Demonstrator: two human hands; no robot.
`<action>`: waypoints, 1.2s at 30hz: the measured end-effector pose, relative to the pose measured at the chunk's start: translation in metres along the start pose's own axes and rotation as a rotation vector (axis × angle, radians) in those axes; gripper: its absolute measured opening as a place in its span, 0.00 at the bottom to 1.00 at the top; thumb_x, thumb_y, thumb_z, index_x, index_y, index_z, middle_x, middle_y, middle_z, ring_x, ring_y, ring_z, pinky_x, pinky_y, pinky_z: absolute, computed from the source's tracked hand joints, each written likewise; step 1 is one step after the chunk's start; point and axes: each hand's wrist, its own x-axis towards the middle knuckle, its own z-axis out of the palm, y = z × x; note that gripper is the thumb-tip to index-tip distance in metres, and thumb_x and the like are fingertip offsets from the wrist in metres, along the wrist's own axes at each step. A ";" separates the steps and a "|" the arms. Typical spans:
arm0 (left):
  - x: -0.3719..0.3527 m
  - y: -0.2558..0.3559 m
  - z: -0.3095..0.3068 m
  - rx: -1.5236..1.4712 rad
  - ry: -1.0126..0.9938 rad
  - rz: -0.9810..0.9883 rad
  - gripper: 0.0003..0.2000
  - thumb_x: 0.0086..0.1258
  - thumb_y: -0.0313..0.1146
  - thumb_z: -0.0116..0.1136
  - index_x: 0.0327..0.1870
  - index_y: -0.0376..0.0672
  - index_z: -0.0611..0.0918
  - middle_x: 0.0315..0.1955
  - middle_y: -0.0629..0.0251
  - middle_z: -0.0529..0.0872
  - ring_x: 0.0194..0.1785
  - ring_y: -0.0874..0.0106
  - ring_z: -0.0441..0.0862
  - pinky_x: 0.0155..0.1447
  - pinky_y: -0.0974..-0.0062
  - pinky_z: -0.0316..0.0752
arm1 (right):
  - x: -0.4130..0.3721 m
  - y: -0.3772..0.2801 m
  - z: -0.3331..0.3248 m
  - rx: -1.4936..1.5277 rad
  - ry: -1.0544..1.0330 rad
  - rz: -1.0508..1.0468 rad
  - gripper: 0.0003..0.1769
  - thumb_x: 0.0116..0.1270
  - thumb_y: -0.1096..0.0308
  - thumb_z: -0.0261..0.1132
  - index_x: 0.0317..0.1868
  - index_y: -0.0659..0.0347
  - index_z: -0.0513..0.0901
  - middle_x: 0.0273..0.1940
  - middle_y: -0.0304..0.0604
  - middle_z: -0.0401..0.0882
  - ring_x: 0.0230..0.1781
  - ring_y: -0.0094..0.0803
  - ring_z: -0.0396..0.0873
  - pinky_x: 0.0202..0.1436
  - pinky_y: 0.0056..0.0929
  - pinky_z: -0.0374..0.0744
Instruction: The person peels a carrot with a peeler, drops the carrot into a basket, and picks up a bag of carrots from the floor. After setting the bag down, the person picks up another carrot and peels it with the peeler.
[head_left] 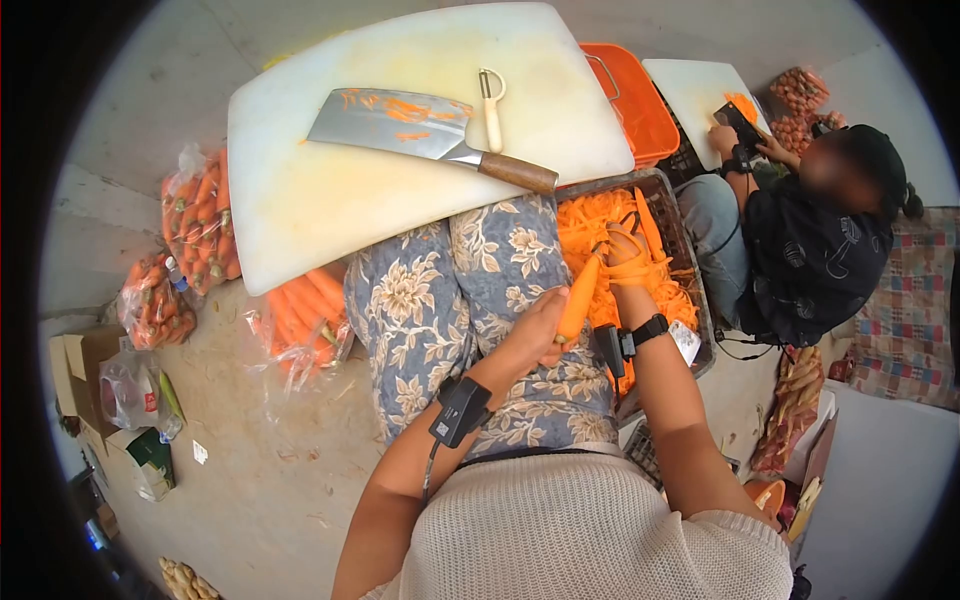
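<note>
My left hand is closed round the thick end of a peeled orange carrot, which points up and away above my lap. Close by on its right, my right hand is curled over the dark crate, with orange strips of carrot peel draped across it. Whatever its fingers grip is hidden. Carrot peelings heap up in the crate around that hand, and a whole carrot leans among them.
A white cutting board lies ahead, bearing a cleaver and a peeler. Bagged carrots stand at left. An orange bin is beyond the crate. At right a co-worker works at another board.
</note>
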 end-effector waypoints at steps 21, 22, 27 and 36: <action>-0.001 -0.006 -0.008 -0.198 -0.082 0.026 0.28 0.72 0.59 0.28 0.33 0.42 0.73 0.16 0.67 0.75 0.08 0.84 0.59 0.14 0.86 0.55 | -0.080 -0.176 -0.050 0.809 0.209 0.283 0.07 0.63 0.70 0.57 0.32 0.59 0.67 0.24 0.36 0.67 0.18 0.21 0.68 0.20 0.20 0.69; -0.003 -0.004 -0.006 -0.199 -0.081 0.028 0.28 0.72 0.59 0.28 0.33 0.42 0.73 0.16 0.67 0.75 0.08 0.84 0.59 0.14 0.86 0.55 | -0.087 -0.181 -0.047 0.794 0.224 0.229 0.07 0.63 0.70 0.57 0.36 0.60 0.66 0.27 0.36 0.68 0.19 0.20 0.68 0.22 0.20 0.69; -0.005 -0.004 0.002 -0.199 0.065 0.035 0.25 0.71 0.59 0.34 0.34 0.45 0.74 0.12 0.69 0.72 0.06 0.85 0.55 0.10 0.86 0.51 | -0.101 -0.161 -0.025 0.528 0.067 0.142 0.14 0.61 0.69 0.61 0.40 0.65 0.65 0.40 0.45 0.66 0.41 0.32 0.68 0.44 0.29 0.70; -0.003 0.000 -0.001 -0.174 0.037 0.009 0.20 0.72 0.56 0.36 0.41 0.48 0.70 0.14 0.69 0.72 0.07 0.85 0.56 0.10 0.87 0.51 | -0.083 -0.159 -0.027 0.478 -0.020 0.147 0.12 0.61 0.69 0.61 0.37 0.64 0.67 0.34 0.41 0.67 0.32 0.27 0.68 0.35 0.26 0.71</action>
